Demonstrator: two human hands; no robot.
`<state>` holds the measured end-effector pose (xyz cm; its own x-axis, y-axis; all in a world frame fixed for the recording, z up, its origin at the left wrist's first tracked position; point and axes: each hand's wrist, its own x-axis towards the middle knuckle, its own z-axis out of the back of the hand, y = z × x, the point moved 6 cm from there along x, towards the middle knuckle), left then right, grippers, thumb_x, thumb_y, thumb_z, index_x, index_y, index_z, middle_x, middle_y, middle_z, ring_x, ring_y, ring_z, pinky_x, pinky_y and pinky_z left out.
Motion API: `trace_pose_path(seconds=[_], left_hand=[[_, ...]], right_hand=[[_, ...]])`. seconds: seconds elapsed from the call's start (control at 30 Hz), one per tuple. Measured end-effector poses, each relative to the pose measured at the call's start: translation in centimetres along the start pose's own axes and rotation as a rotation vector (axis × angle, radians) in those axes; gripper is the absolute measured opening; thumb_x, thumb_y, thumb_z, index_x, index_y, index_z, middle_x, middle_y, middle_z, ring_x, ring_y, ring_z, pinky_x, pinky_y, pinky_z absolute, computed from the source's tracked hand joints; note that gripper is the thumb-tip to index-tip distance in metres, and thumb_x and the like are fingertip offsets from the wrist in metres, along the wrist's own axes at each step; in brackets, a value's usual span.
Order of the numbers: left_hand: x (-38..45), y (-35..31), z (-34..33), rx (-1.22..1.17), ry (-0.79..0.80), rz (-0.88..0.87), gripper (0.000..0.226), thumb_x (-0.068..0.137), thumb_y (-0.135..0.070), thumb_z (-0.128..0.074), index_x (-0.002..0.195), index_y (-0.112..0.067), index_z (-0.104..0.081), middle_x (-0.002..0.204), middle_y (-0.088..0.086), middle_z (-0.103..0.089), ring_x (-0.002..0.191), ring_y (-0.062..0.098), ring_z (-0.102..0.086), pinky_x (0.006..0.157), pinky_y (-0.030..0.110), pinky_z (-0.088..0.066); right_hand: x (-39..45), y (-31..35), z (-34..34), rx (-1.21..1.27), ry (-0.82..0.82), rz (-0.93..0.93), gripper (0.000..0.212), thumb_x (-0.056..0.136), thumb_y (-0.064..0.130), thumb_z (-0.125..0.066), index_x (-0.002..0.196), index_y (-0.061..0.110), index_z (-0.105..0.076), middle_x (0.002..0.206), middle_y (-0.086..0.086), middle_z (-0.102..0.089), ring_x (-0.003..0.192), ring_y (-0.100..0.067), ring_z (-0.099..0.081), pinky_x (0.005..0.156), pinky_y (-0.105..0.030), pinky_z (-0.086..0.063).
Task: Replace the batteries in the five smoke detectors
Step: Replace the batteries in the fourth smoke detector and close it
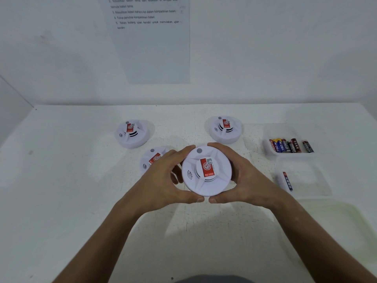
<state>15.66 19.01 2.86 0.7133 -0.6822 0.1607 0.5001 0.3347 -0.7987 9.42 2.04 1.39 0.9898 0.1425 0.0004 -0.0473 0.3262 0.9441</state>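
Batteries (285,146): "EVEREADY", "PK CELL". Wall sheet (151,37): "kompartmen bateri".

Single head-worn wide-angle view, looking forward and steeply down from the person's own position; it is taking in the white table (61,201) close below, both forearms reaching in from the bottom edge, and the wall (275,48) rising behind, edges bowing with lens distortion

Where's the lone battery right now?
Head view, right side: the lone battery lies in the nearer clear tray, just in front of the tray of batteries.
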Motion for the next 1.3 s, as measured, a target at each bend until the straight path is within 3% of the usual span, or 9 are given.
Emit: trace_pose_path(seconds=[0.1, 0.37, 0.73, 0.9, 1.03, 1.13, 1.3], left_hand=[[0.03, -0.09, -0.01, -0.009, 0.001, -0.006, 0.083, 0.055, -0.055, -0.084, 0.130, -0.044, -0.048, 0.100, -0.020, -0.056, 0.090, 0.011, -0.058, 0.066, 0.019, -0.056], [0.17, -0.19, 0.21, -0.030, -0.027, -0.030, 0.073, 0.054, -0.064, -0.078, 0.119, -0.064, -0.046, 0.102, -0.021, -0.057, 0.088, 0.011, -0.060, 0.065, 0.025, -0.059], [0.20, -0.03, 0.16, -0.020, -0.001, -0.012, 0.077, 0.054, -0.061, -0.080, 0.124, -0.056, -0.047, 0.101, -0.019, -0.058, 0.088, 0.012, -0.060, 0.066, 0.026, -0.059], [0.22, 0.13, 0.02, -0.020, 0.020, 0.010, 0.085, 0.056, -0.054, -0.084, 0.132, -0.039, -0.051, 0.101, -0.015, -0.060, 0.088, 0.014, -0.060, 0.066, 0.028, -0.059], [0.37, 0.29, 0.07, -0.032, 0.014, 0.006, 0.083, 0.056, -0.057, -0.083, 0.131, -0.043, -0.050, 0.101, -0.016, -0.060, 0.088, 0.015, -0.061, 0.067, 0.029, -0.059], [0.29, 0.35, 0.04, -0.024, 0.018, 0.018, 0.084, 0.056, -0.055, -0.084, 0.132, -0.039, -0.051, 0.101, -0.016, -0.060, 0.088, 0.014, -0.060, 0.067, 0.028, -0.059], [0.32, 0.37, 0.13, -0.030, 0.001, 0.016, 0.075, 0.056, -0.061, -0.079, 0.123, -0.056, -0.046, 0.101, -0.020, -0.058, 0.089, 0.010, -0.059, 0.068, 0.026, -0.059]], right_hand=[[-0.04, 0.11, 0.00, 0.000, 0.007, 0.001, 0.098, 0.067, 0.004, -0.089, 0.148, 0.020, -0.035, 0.144, 0.013, -0.050, 0.133, -0.012, -0.050, 0.099, -0.032, -0.053], [-0.05, -0.02, 0.01, 0.021, 0.007, 0.001, 0.100, 0.066, 0.000, -0.089, 0.148, 0.017, -0.035, 0.145, 0.010, -0.050, 0.134, -0.012, -0.049, 0.101, -0.026, -0.050], [0.01, 0.00, -0.03, 0.013, 0.006, 0.007, 0.097, 0.067, 0.003, -0.089, 0.147, 0.018, -0.035, 0.144, 0.011, -0.050, 0.134, -0.014, -0.049, 0.101, -0.029, -0.051], [0.10, -0.07, 0.01, 0.004, 0.010, 0.004, 0.097, 0.068, 0.004, -0.089, 0.147, 0.020, -0.035, 0.143, 0.016, -0.050, 0.133, -0.010, -0.050, 0.099, -0.024, -0.051], [0.22, -0.09, 0.01, -0.003, 0.011, 0.001, 0.098, 0.068, 0.006, -0.089, 0.148, 0.021, -0.034, 0.143, 0.014, -0.050, 0.133, -0.012, -0.050, 0.100, -0.031, -0.053], [0.22, -0.04, -0.01, -0.005, 0.015, 0.007, 0.097, 0.068, 0.005, -0.089, 0.147, 0.021, -0.035, 0.142, 0.017, -0.050, 0.133, -0.010, -0.049, 0.099, -0.026, -0.052], [0.30, 0.16, -0.10, 0.000, 0.021, 0.011, 0.096, 0.068, 0.005, -0.089, 0.146, 0.022, -0.036, 0.141, 0.018, -0.050, 0.132, -0.010, -0.050, 0.100, -0.034, -0.053]])
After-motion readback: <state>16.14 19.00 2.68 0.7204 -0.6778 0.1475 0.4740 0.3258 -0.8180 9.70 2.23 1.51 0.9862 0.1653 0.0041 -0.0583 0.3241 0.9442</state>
